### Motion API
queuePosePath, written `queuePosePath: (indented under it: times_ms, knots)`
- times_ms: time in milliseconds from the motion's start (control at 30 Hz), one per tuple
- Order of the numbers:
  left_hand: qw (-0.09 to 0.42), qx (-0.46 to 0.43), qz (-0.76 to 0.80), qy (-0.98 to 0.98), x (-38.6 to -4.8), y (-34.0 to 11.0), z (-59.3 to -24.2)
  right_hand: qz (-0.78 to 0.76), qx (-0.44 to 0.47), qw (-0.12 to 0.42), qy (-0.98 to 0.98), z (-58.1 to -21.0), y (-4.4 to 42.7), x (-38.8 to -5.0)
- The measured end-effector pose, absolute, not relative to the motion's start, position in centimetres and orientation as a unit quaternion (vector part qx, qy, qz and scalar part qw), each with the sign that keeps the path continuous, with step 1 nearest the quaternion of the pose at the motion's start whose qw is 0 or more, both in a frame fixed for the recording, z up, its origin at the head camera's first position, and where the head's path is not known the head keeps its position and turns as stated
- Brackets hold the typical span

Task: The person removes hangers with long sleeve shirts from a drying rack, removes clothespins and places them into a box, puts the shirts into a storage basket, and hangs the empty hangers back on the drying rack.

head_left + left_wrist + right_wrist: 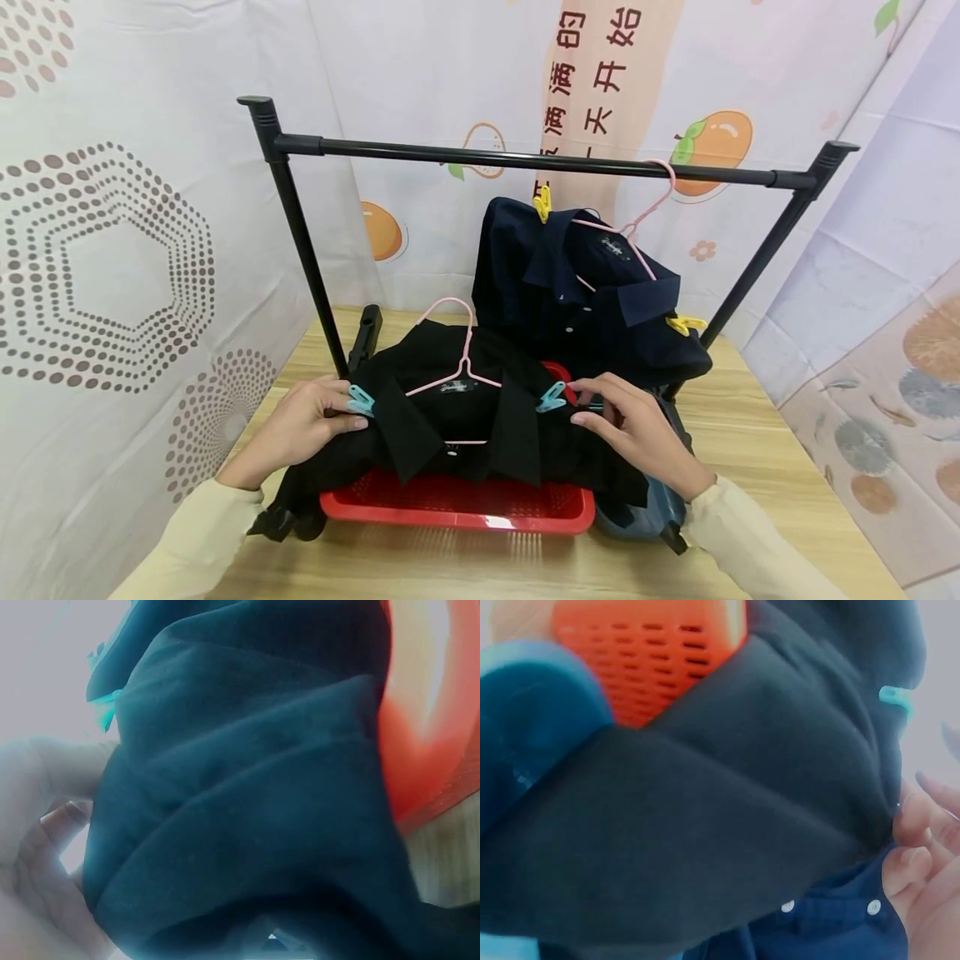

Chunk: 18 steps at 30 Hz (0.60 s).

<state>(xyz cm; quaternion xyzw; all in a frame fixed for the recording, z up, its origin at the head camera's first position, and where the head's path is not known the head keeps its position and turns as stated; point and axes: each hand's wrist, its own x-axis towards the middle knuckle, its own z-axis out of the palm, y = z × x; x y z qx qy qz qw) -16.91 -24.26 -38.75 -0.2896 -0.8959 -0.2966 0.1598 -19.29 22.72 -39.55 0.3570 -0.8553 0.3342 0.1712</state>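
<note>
A black shirt (pixel 465 417) on a pink hanger (pixel 466 360) lies over a red basket (pixel 457 510), its collar folded out. Teal clips fasten it at the left (pixel 361 400) and right (pixel 551 397) of the collar. The left hand (pixel 311 421) grips the shirt's left shoulder beside its clip; in the left wrist view, thumb and fingers meet the dark cloth (pixel 240 765). With thumb and fingertips, the right hand (pixel 630 421) pinches the other shoulder; the right wrist view shows these fingertips (pixel 911 840) at the cloth's edge (pixel 705 825).
Behind, a navy shirt (pixel 585 308) with yellow clips (pixel 542 204) hangs by a pink hanger (pixel 664 196) from a black rack bar (pixel 480 157). A blue basin (pixel 648 508) stands right of the basket, partly under the black shirt. Rack posts rise at both sides of the wooden table (pixel 757 475).
</note>
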Motion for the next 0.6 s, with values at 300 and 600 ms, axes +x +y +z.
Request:
queuePosePath:
  times_ms: [300, 600]
  knots:
    - [0.163, -0.314, -0.308, -0.883, -17.0, -24.8, -39.1, 0.357, 0.378, 0.149, -0.841, -38.9, 21.0, -19.1]
    - [0.155, -0.313, -0.312, -0.883, -17.0, -25.2, -39.4, 0.365, 0.38, 0.149, -0.836, -38.8, 20.2, -19.0]
